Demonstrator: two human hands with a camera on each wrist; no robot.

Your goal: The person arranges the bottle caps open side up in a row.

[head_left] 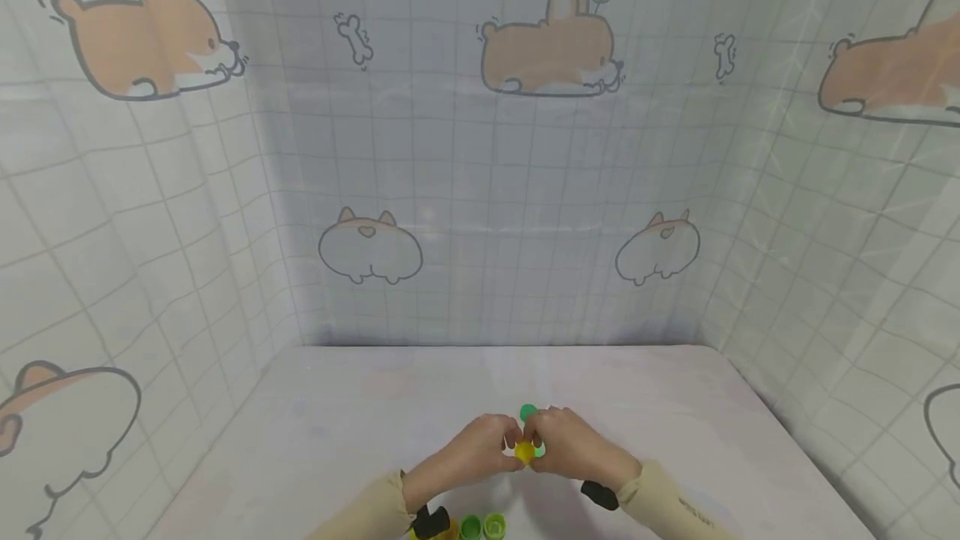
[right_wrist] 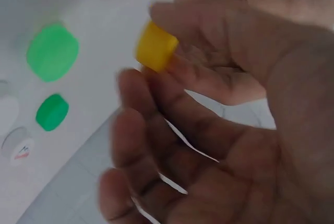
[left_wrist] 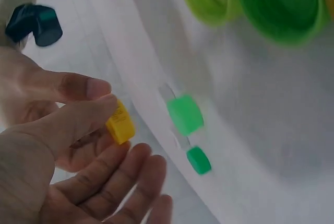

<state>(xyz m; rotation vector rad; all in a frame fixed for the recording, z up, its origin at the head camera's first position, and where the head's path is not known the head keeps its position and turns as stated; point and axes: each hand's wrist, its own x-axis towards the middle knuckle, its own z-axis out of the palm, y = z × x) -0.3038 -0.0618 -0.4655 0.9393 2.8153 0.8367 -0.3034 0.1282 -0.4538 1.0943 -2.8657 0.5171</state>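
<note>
A small yellow cap is pinched between both hands, low over the table. My left hand has its thumb and index fingertip on it, the other fingers spread loosely. From the opposite side my right hand pinches the same cap with thumb and index finger. Faint print shows on the yellow cap in the left wrist view. Beyond the hands lie a light green cap and a smaller dark green cap. Pale round caps, one a white cap with a red mark, lie beside them.
Near the front edge stand a dark green cup and a lime cup. Yellow and orange pieces beside them are partly hidden by the left wrist strap. A patterned curtain surrounds the white table at the back and sides.
</note>
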